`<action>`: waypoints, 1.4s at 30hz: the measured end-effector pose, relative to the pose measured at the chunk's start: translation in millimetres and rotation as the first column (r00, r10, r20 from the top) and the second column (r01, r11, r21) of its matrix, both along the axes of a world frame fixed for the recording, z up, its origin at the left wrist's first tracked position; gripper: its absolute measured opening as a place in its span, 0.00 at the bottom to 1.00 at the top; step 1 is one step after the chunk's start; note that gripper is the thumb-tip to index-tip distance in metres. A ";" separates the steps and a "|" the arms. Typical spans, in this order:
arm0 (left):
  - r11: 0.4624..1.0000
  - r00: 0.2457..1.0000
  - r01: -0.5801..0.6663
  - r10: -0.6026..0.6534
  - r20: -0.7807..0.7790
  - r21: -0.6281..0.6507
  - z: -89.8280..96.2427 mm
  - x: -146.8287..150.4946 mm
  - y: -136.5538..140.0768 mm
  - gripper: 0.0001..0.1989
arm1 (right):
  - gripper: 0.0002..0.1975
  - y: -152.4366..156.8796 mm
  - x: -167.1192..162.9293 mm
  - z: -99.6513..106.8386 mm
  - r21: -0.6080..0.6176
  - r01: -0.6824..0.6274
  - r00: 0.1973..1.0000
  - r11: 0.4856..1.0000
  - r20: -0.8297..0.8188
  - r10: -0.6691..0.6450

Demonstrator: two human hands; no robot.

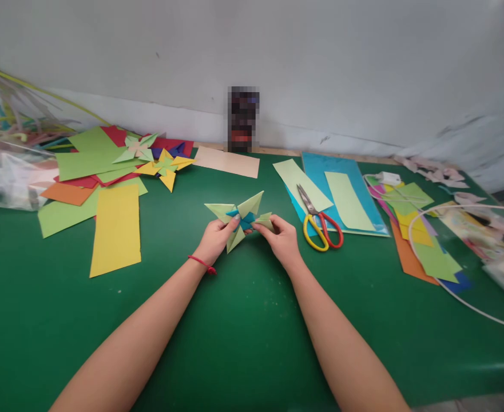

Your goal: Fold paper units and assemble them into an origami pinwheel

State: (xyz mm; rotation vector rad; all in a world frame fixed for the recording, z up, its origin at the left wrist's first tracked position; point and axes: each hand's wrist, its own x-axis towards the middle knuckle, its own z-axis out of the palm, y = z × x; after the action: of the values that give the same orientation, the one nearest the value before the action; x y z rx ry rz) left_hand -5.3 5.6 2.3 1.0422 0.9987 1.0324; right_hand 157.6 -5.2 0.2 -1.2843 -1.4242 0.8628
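Note:
Between my two hands, above the green table, is a folded paper star [247, 220] with pale green points and a blue centre. My left hand [215, 237] pinches its left side, the thumb lying on the blue middle. The fingers of my right hand [282, 239] close on the right-hand point, which they partly hide. A pair of scissors [316, 220] with one yellow and one red handle lies right of my right hand, its blades resting on a pale green paper strip [305, 182].
Left lie a yellow paper sheet [116, 229], a yellow folded star [165, 167] and a green-and-pink one [137, 147]. Blue sheets [363, 186] sit behind the scissors. Coloured papers [423, 229] and a white cable [440, 286] are at right. A blurred-out upright object [243, 117] leans at the wall.

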 end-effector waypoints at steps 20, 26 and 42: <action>0.997 0.999 -0.014 0.017 0.041 -0.078 2.8 1.5 -0.2 0.22 | 0.13 -1.6 -0.9 3.2 -0.052 -0.052 0.999 0.997 0.001 0.052; 0.996 0.999 -0.016 0.020 0.041 -0.089 3.1 1.9 -0.4 0.20 | 0.15 -1.8 -0.9 2.4 -0.040 -0.047 0.999 0.998 0.026 0.048; 0.997 1.000 -0.010 0.012 0.027 -0.078 0.2 1.3 1.2 0.24 | 0.15 -3.4 0.3 5.4 0.054 -0.020 0.983 0.998 0.181 0.010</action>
State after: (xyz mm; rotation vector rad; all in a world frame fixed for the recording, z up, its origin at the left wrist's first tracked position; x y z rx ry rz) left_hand -4.0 6.8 2.4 0.9569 1.0155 1.0063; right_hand 157.9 -8.5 5.6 -1.3385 -1.5902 0.7259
